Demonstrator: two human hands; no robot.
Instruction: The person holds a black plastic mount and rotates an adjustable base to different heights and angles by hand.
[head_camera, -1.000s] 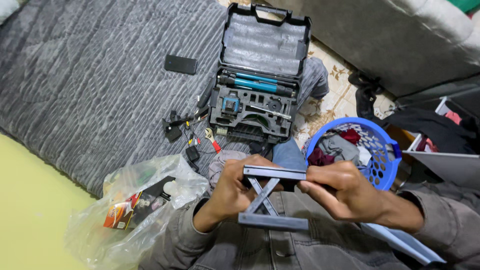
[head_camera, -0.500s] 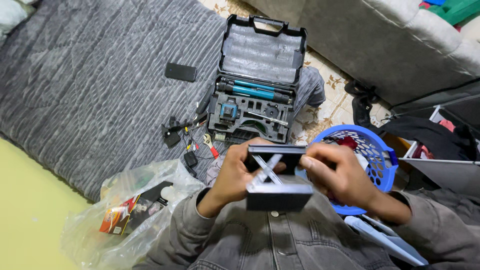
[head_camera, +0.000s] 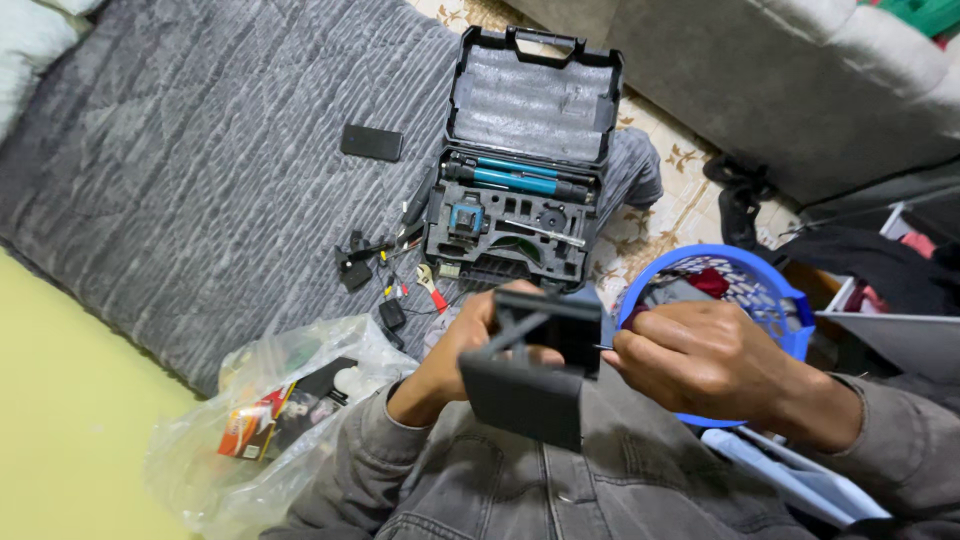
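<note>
Open black tool case (head_camera: 530, 160), blue basket (head_camera: 790, 300), clear plastic bag (head_camera: 270, 420), dark phone (head_camera: 372, 143) on grey blanket (head_camera: 180, 190).

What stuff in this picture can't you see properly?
Head view:
- Folding stand: its far side faces away; the left hand covers one edge.
- Right hand: fingertips hidden behind the stand.
- Blue basket: that hand hides its contents.
- Plastic bag: contents blurred by crinkles.

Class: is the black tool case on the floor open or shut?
Open: the tool case has its lid raised, with tools visible in the base.
</note>
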